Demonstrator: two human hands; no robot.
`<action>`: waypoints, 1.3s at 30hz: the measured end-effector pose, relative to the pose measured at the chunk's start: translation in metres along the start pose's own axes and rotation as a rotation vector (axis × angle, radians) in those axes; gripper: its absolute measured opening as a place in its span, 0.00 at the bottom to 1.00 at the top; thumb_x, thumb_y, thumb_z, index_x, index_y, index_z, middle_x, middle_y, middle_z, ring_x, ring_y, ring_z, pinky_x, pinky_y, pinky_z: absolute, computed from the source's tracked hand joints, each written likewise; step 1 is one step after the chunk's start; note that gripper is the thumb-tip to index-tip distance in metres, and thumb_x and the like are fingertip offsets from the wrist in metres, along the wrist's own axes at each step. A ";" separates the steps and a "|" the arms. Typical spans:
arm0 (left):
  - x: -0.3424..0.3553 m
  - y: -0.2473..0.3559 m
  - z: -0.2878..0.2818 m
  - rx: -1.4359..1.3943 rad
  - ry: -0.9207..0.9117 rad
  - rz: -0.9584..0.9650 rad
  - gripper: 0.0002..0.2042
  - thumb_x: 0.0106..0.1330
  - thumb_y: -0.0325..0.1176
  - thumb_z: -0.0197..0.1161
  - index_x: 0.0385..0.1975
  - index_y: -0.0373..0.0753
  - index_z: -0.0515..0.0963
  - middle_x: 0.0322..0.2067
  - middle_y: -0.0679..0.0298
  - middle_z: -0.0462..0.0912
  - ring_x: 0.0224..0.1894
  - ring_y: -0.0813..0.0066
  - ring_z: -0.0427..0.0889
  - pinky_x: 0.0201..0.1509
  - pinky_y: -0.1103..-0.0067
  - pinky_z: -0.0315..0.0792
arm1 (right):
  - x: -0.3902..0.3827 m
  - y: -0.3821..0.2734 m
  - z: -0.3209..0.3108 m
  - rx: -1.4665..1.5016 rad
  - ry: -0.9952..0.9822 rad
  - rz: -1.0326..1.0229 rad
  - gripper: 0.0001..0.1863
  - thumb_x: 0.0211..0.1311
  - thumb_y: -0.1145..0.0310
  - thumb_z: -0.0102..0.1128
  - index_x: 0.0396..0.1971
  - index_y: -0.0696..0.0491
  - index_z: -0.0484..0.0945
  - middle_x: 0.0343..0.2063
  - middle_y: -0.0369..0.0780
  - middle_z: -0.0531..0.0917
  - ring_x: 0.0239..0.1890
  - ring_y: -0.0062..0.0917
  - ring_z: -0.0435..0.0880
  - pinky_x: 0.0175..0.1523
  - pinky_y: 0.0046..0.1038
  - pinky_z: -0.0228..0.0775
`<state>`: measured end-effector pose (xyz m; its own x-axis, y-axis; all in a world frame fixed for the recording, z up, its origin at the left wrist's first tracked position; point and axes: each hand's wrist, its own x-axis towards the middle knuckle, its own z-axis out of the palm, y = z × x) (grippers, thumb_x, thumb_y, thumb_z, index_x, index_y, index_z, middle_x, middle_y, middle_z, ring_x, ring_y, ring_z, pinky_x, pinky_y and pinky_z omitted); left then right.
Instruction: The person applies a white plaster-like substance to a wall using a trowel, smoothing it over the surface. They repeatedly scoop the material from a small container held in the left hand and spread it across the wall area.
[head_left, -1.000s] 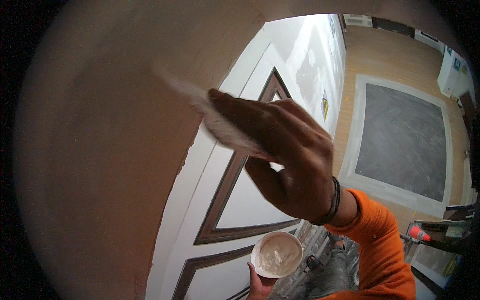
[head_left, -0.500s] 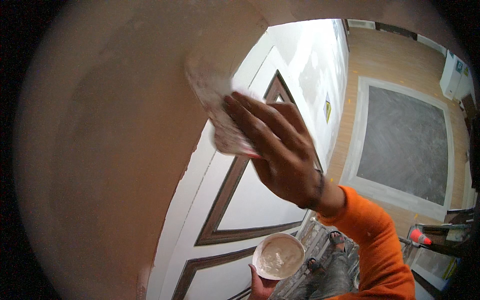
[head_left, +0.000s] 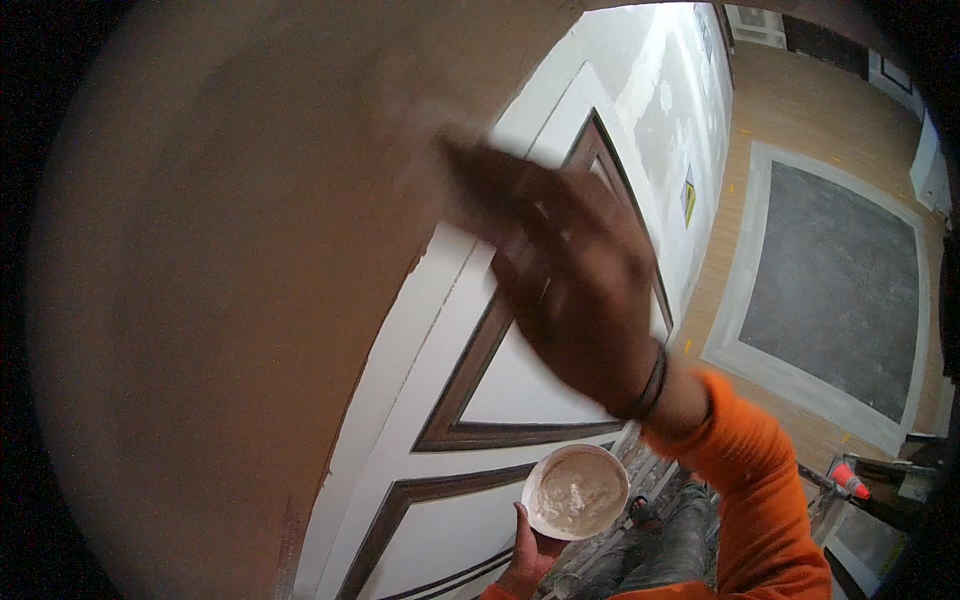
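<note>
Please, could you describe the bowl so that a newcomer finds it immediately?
Start at the white panelled surface with dark trim, mid-picture. Follow it down to the left hand, which holds the bowl. Its round, pale shape, with beige paste inside, sets it apart from the angular trim nearby.

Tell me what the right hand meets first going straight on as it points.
Probably the brown surface at upper left, past the right hand; blur and unclear depth hide whether they touch.
</note>
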<state>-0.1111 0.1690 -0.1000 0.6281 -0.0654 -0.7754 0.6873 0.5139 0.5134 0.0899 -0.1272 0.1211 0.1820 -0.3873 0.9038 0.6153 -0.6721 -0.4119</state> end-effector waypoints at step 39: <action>-0.001 0.015 -0.074 0.022 -0.175 0.039 0.40 0.68 0.68 0.36 0.73 0.48 0.48 0.71 0.58 0.56 0.72 0.53 0.57 0.73 0.52 0.54 | -0.150 -0.028 0.028 0.544 0.178 0.545 0.12 0.66 0.72 0.54 0.47 0.56 0.79 0.43 0.45 0.83 0.43 0.35 0.83 0.45 0.35 0.76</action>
<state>-0.1280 0.2400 -0.1186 0.7073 -0.1948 -0.6796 0.6676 0.5001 0.5515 0.0663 -0.0324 0.0001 0.4684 -0.6991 0.5402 0.7719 0.0264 -0.6352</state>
